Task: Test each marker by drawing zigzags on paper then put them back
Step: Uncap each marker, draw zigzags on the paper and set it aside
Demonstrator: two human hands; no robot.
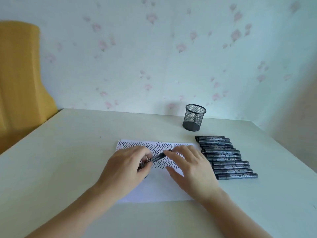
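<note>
We see both hands over the paper (155, 189), which lies flat on the bench (68, 152). Left hand (126, 166) has its grip curled round one black marker (157, 158); the marker lies tilted above the sheet, one end buried in the left fingers, the other end up-right toward the right hand (189, 170). Right fingertips (167, 152) meet the marker's upper end, a pinch there; thumb spread low over the paper. Whether the cap is on or off, we cannot tell; that end is hidden by fingers.

Top half of the paper is filled with rows of black zigzags (154, 146); bottom half is blank white.

Just right of the paper, a row of markers (226, 158) lies side by side on the bench, all black, roughly parallel, packed touching, stepping toward us and rightward. Labels are too blurred to read.

Behind that row, near the wall, a black mesh cup (194, 117) stands upright, well apart from the hands; nothing shows above its rim.

Yellow chair back (20, 74) at far left beyond the bench edge. Floral wallpaper (154, 57) behind.
</note>
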